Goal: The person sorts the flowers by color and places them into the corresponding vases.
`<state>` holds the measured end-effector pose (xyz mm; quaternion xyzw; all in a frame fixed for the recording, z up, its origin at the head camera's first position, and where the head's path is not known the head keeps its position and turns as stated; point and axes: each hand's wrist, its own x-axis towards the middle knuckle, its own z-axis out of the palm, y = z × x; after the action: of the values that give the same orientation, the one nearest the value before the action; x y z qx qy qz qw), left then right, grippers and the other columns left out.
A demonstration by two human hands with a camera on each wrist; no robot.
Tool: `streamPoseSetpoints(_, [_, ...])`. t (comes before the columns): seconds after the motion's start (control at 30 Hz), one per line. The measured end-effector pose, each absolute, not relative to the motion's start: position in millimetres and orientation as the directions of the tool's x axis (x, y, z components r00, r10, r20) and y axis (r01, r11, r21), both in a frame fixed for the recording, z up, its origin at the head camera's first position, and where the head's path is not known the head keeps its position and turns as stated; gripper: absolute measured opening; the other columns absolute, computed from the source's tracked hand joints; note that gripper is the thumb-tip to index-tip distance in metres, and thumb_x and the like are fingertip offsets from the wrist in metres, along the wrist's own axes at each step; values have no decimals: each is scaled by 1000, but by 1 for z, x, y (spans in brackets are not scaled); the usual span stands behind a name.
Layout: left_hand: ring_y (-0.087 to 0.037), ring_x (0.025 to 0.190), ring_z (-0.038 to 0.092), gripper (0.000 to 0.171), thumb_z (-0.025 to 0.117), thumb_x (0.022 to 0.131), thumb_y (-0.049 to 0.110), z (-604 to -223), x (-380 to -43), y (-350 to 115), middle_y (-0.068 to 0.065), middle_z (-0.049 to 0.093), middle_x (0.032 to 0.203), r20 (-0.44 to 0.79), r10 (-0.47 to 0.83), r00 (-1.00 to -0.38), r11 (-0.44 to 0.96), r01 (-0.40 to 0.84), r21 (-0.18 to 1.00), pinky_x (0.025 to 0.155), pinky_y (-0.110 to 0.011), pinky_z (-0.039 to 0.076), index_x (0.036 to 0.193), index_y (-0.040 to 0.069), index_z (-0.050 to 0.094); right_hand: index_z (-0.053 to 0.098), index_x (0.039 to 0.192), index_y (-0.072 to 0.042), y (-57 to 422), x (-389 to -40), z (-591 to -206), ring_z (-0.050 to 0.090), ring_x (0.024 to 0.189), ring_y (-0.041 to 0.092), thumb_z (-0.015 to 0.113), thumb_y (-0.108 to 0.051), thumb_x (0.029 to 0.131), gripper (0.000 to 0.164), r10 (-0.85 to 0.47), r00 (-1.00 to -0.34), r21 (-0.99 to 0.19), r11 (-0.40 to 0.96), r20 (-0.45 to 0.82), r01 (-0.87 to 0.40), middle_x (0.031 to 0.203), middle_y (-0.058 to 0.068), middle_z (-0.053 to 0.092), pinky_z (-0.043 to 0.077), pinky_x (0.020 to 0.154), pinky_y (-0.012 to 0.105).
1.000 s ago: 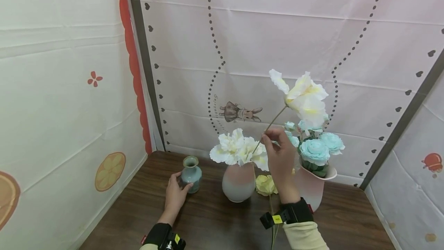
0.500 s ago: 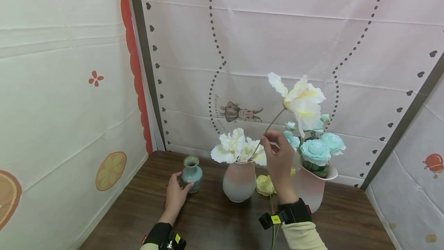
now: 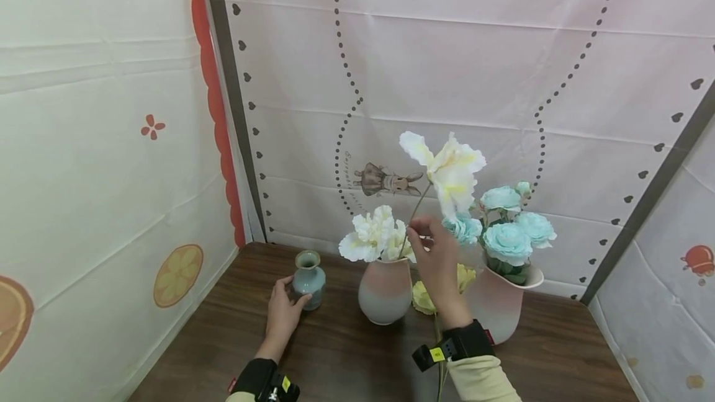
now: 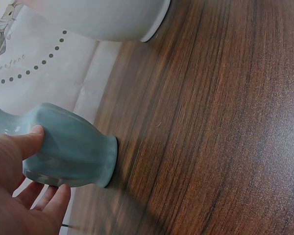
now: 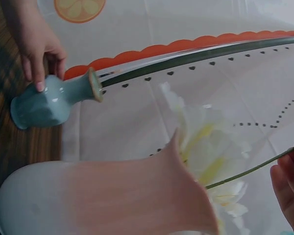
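My left hand (image 3: 283,314) holds a small blue-green ceramic vase (image 3: 313,283) that stands upright on the table; in the left wrist view, thumb and fingers lie on opposite sides of its body (image 4: 68,147). With my right hand (image 3: 438,259) I pinch the thin stem of a white-and-yellow artificial flower (image 3: 455,172). Its bloom tilts to the right above the hand. The stem (image 5: 250,171) runs down into the mouth of a rounded pink-and-white vase (image 3: 384,296), where other white flowers (image 3: 368,237) sit. The stem's lower end is hidden inside.
A wider pink vase (image 3: 503,312) with turquoise roses (image 3: 507,242) stands right of my right hand. Yellow flowers (image 3: 422,299) with long stems lie on the wooden table (image 3: 341,365), partly behind my right wrist. Patterned cloth walls (image 3: 475,67) enclose the back and sides.
My right hand has moved left and slightly down. The flower's bloom has shifted left and lower, and its stem stands steeper over the middle vase. The left hand and small vase stay put.
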<state>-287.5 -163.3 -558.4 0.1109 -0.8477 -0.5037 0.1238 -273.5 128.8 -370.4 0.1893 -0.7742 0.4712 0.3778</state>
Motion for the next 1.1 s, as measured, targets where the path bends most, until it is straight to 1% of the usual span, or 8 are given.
streamPoseSetpoints(0.07, [-47,134,45,62,69,94,11,-559,-287,-163,-30,40,143,103,-310,-945,470,-59,881,106,-53,50,143,-4,35,66,100,-4,128,-275,-374,71,83,24,69,-6,93,8,48,-666,-596,498,744,-630,91,11,72,64,71,36])
streamPoseSetpoints(0.17, [-48,134,45,62,69,94,11,-560,-287,-164,-30,40,143,108,-308,-945,470,-53,881,106,-53,50,143,-4,35,68,101,-5,126,-276,-378,72,85,23,70,-6,93,8,36,-695,-607,520,718,-601,93,10,73,65,74,40])
streamPoseSetpoints(0.27, [-48,134,45,62,70,93,11,-560,-287,-164,-31,40,143,115,-306,-945,471,-46,881,106,-53,50,142,-4,35,69,100,-5,125,-278,-380,72,86,23,70,-6,92,8,31,-712,-613,536,701,-581,93,10,74,65,74,39])
streamPoseSetpoints(0.4, [-48,135,45,61,70,93,11,-561,-286,-164,-30,40,143,122,-307,-944,471,-39,881,106,-54,50,142,-4,35,69,99,-4,124,-279,-382,72,85,24,69,-5,92,7,17,-718,-609,543,696,-578,92,12,74,65,73,38])
streamPoseSetpoints(0.6, [-48,134,45,61,70,93,11,-560,-286,-164,-30,40,143,125,-309,-943,467,-36,883,105,-54,51,142,-4,35,68,99,-5,122,-285,-389,72,86,23,69,-5,93,7,-2,-733,-607,559,680,-564,92,11,73,64,74,37])
streamPoseSetpoints(0.83, [-47,136,44,63,70,93,12,-561,-288,-164,-29,39,145,96,-313,-945,462,-63,884,106,-52,51,143,-3,34,69,97,-5,119,-290,-392,73,83,22,71,-5,91,6,-7,-747,-606,579,664,-545,89,11,74,65,73,37])
streamPoseSetpoints(1.1, [-48,136,43,63,70,93,11,-561,-288,-163,-30,39,145,101,-312,-945,458,-57,887,106,-53,50,143,-4,34,68,98,-7,118,-298,-388,74,85,24,68,-7,93,4,-5,-766,-613,597,643,-518,93,10,74,64,74,37])
